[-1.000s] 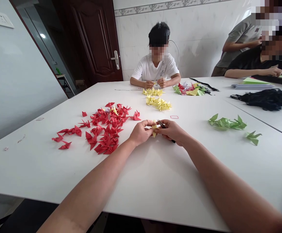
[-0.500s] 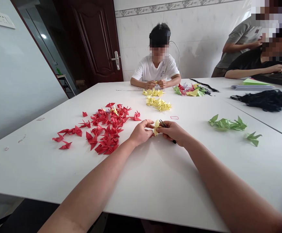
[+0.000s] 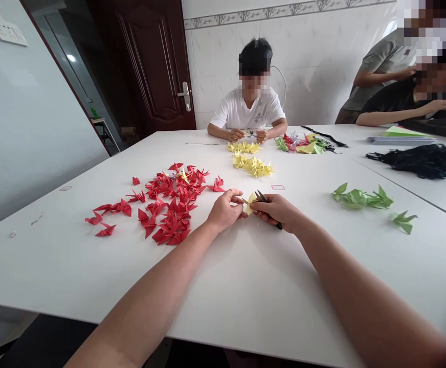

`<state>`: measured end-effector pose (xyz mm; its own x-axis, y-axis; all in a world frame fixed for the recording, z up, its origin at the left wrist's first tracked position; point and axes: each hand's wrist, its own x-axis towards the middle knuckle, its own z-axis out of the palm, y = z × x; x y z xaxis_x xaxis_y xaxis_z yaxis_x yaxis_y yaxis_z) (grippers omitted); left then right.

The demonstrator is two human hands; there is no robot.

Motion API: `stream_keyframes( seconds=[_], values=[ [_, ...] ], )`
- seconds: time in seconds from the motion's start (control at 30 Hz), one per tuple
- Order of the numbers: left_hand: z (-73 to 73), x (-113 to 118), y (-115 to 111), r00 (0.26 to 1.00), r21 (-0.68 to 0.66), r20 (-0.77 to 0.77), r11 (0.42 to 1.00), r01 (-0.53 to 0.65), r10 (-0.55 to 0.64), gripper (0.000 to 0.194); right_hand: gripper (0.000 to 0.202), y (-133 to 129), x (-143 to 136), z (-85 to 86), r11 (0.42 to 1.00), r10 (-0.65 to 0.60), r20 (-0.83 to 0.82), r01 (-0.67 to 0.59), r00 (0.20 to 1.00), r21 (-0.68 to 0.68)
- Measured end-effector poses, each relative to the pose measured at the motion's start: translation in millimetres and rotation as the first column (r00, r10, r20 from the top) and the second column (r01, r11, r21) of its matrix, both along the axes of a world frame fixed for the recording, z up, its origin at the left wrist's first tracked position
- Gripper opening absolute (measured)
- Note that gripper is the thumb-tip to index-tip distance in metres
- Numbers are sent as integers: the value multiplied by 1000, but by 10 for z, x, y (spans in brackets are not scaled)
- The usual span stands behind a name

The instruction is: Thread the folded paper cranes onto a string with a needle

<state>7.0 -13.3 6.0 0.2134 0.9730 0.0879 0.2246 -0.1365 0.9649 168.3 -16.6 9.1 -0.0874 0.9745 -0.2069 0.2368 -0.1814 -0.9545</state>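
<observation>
Evidently the right grip (image 3: pixel 279 208) is doing double duty, its thumb and fingers closed on a small yellow crane (image 3: pixel 251 200) of folded paper while the scissors (image 3: pixel 262 196) lie tucked in the same palm, blades slanting up past the thumb. The left grip (image 3: pixel 225 210) sits just beside the crane, thumb and forefinger curled toward it (whether they pinch its tip, I cannot tell). Both are over the white tabletop (image 3: pixel 226 301), with the crane between them. To the left of the left grip spreads a heap of red cranes (image 3: pixel 172 225), a few strays farther out. Straight beyond both grips are rows of yellow cranes (image 3: pixel 253 166), and past those a person in white (image 3: pixel 248 112) works with both hands close together. Nearer, just beyond the right grip, a pink outline (image 3: pixel 277 187) marks the surface. Well to the right of that grip lie green cranes (image 3: pixel 362 198), one set apart from the others. Beyond them are a tangle of black cords (image 3: pixel 418 161), a paper stack (image 3: pixel 399 135) and a person in black (image 3: pixel 389 106), with a person in grey (image 3: pixel 378 59) behind.
</observation>
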Motion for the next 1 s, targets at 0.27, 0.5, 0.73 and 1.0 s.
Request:
stream_keyframes(
  seconds=[0.27, 0.5, 0.73, 1.0],
  values=[
    [-35, 27, -8, 989, 46, 13, 988, -145, 145, 30, 28, 505, -91, -49, 902, -408, -112, 419, 906, 107],
    [-59, 39, -48, 990, 79, 9, 987, -141, 141, 20, 28, 374, -71, -197, 876, -317, -233, 378, 919, 298],
    [-126, 64, -48, 992, 74, -7, 989, -128, 129, 21, 32, 337, -96, -204, 895, -277, -112, 299, 954, 332],
    [379, -524, 324, 968, 302, -232, 953, -17, 91, 15, 35, 300, -80, -164, 910, -298, -142, 326, 944, 257]
  ],
)
